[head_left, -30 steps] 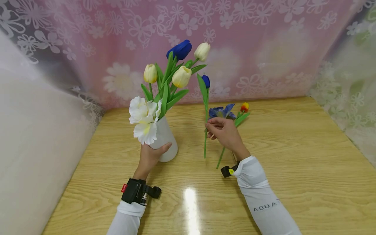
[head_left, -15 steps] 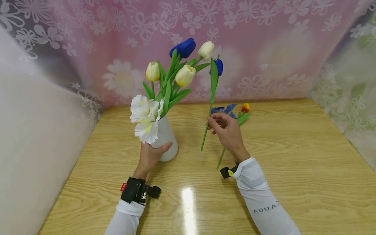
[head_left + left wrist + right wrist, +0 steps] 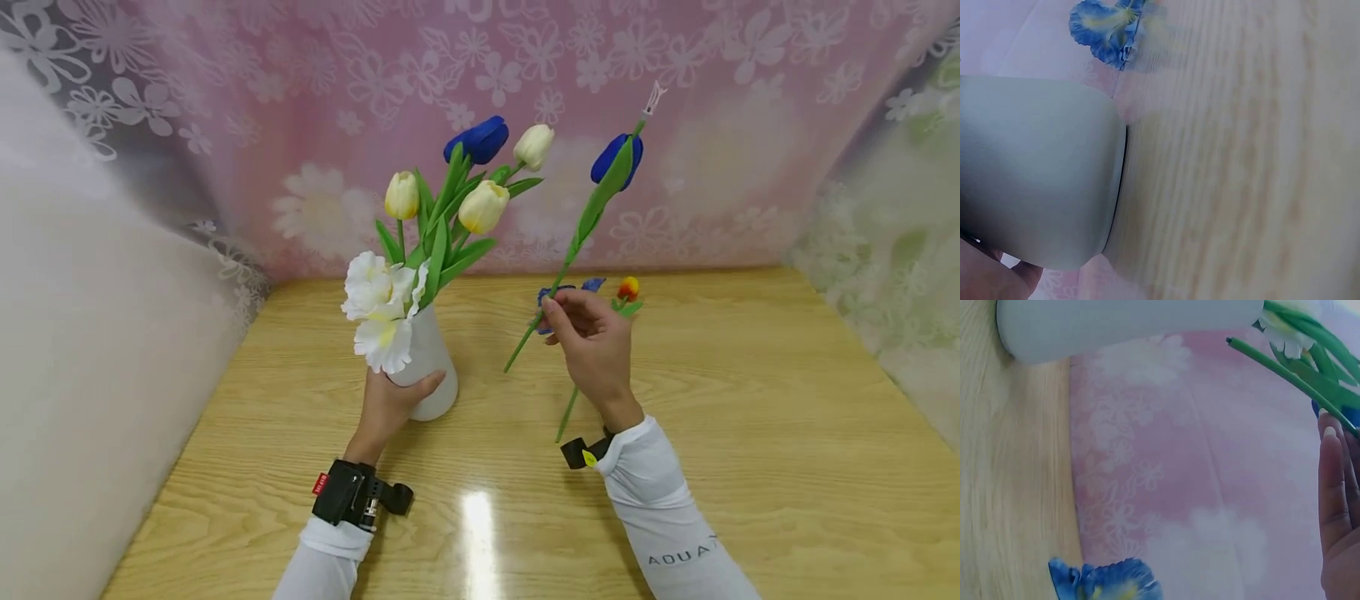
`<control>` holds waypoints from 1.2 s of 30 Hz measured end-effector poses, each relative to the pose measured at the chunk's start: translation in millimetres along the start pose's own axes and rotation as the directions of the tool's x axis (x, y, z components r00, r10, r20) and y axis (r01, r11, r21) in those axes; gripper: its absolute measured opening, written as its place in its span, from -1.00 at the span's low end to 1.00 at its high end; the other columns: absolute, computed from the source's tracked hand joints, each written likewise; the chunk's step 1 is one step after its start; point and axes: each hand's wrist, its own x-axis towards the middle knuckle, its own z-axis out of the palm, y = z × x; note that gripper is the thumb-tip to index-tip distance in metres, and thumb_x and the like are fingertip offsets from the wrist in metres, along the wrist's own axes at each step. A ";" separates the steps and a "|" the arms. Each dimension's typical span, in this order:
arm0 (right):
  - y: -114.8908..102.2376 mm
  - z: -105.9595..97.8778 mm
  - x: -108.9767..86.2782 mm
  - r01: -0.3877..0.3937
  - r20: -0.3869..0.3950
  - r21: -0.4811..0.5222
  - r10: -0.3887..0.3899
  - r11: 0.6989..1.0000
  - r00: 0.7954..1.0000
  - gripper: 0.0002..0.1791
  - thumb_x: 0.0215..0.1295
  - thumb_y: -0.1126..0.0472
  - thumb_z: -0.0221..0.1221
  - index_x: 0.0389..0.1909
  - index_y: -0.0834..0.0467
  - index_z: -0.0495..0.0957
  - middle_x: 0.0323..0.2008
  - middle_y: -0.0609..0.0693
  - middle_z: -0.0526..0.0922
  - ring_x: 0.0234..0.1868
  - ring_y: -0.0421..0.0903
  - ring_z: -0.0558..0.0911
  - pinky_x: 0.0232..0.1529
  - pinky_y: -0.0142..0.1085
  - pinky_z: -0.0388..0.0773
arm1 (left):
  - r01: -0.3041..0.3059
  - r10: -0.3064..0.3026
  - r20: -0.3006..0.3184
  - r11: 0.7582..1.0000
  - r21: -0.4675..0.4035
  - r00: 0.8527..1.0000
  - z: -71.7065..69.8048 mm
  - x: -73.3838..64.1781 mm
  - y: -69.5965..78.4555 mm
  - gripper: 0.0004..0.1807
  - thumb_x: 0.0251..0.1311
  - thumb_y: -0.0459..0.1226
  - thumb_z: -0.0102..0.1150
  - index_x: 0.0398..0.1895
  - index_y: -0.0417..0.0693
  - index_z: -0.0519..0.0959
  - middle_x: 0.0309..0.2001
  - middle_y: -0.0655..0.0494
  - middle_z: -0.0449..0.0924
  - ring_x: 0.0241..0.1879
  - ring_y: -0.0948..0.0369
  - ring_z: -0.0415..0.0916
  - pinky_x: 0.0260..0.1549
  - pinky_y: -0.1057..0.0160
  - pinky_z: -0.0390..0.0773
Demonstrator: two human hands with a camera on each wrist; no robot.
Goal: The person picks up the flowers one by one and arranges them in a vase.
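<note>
My left hand (image 3: 393, 410) grips the lower part of a white vase (image 3: 431, 362), its thumb across the front. The vase stands on the table and holds cream tulips (image 3: 483, 207), a blue tulip (image 3: 478, 140) and a ruffled white flower (image 3: 378, 308). To the right, my right hand (image 3: 597, 346) pinches the green stem of a single blue tulip (image 3: 618, 162) between thumb and fingers. That tulip leans right, bloom up, its bare stem end pointing down left toward the vase. In the right wrist view the cut stem end (image 3: 1230, 341) shows close below the vase (image 3: 1129, 325).
Behind my right hand lie a blue iris (image 3: 1107, 28) and a red-yellow tulip (image 3: 628, 289) on the wooden table (image 3: 750, 400). A pink flowered curtain (image 3: 712, 192) hangs along the table's back edge, and a pale wall (image 3: 90, 333) borders the left.
My right hand has raised the blue tulip off the table area and tilted it, bloom to the right and stem end to the left. My left hand stays on the vase.
</note>
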 end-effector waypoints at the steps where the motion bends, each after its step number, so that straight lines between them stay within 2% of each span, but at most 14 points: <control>1: -2.1 2.8 -0.2 0.011 -0.002 0.008 -0.011 1.000 1.000 -0.92 0.23 0.49 0.19 -0.28 0.46 0.54 -0.44 0.15 0.67 -0.50 -0.17 0.65 -0.52 -0.36 0.57 | 0.003 -0.003 0.000 1.000 -0.002 1.000 0.1 0.0 -0.1 -0.15 -0.05 -0.40 0.44 0.31 -0.23 0.17 0.15 -0.12 0.31 0.14 0.06 0.26 0.15 -0.02 0.20; 8: -15.3 17.3 13.2 0.092 0.019 0.052 -0.093 0.994 0.995 -0.93 0.23 0.49 0.19 -0.31 0.46 0.52 -0.40 0.25 0.65 -0.44 -0.04 0.67 -0.46 -0.27 0.61 | -0.019 0.021 0.029 0.998 -0.061 0.999 4.1 6.0 -2.3 -0.12 -0.05 -0.43 0.42 0.33 -0.20 0.12 0.15 -0.11 0.31 0.14 0.04 0.27 0.14 -0.03 0.21; 13: -27.9 26.3 28.0 0.151 -0.004 0.055 -0.151 0.987 0.989 -0.93 0.19 0.53 0.20 -0.34 0.48 0.52 -0.45 0.25 0.64 -0.46 -0.04 0.67 -0.44 -0.23 0.62 | 0.005 0.000 0.045 0.995 -0.098 0.999 7.0 6.9 -4.2 -0.13 -0.05 -0.42 0.42 0.32 -0.16 0.14 0.13 -0.06 0.32 0.12 0.06 0.28 0.12 -0.03 0.23; 23: -45.0 49.7 48.4 0.228 0.016 0.067 -0.229 0.971 0.973 -0.91 0.22 0.47 0.21 -0.31 0.46 0.54 -0.42 0.20 0.66 -0.44 -0.02 0.68 -0.36 -0.17 0.63 | 0.013 -0.010 0.052 0.998 -0.057 0.999 7.6 5.0 -1.1 -0.14 -0.01 -0.37 0.42 0.34 -0.13 0.14 0.15 -0.06 0.32 0.14 0.06 0.29 0.12 -0.04 0.25; 26: -47.4 57.6 50.6 0.216 0.041 0.073 -0.219 0.974 0.975 -0.89 0.25 0.44 0.20 -0.28 0.45 0.55 -0.39 0.19 0.66 -0.42 0.03 0.69 -0.33 -0.17 0.63 | 0.011 -0.009 0.036 0.998 -0.056 0.999 6.2 4.0 -1.1 -0.13 -0.02 -0.38 0.43 0.34 -0.14 0.13 0.16 -0.06 0.32 0.14 0.06 0.28 0.12 -0.03 0.25; 32: -52.2 72.3 53.3 0.139 0.110 0.028 -0.141 0.990 0.984 -0.86 0.28 0.34 0.21 -0.27 0.38 0.57 -0.38 0.12 0.67 -0.41 0.03 0.68 -0.28 -0.23 0.62 | 0.010 -0.010 0.000 0.998 -0.058 1.000 1.4 0.0 -3.1 -0.12 -0.05 -0.39 0.44 0.33 -0.15 0.14 0.14 -0.05 0.33 0.12 0.08 0.29 0.12 -0.01 0.25; 36: -51.6 78.3 54.2 0.145 0.120 -0.006 -0.143 0.989 0.982 -0.85 0.28 0.31 0.22 -0.27 0.35 0.60 -0.40 0.09 0.68 -0.42 -0.03 0.69 -0.31 -0.23 0.62 | 0.000 0.001 0.007 0.998 -0.056 1.000 0.2 0.1 -2.5 -0.10 -0.05 -0.39 0.44 0.34 -0.15 0.11 0.15 -0.05 0.30 0.14 0.08 0.28 0.13 -0.02 0.24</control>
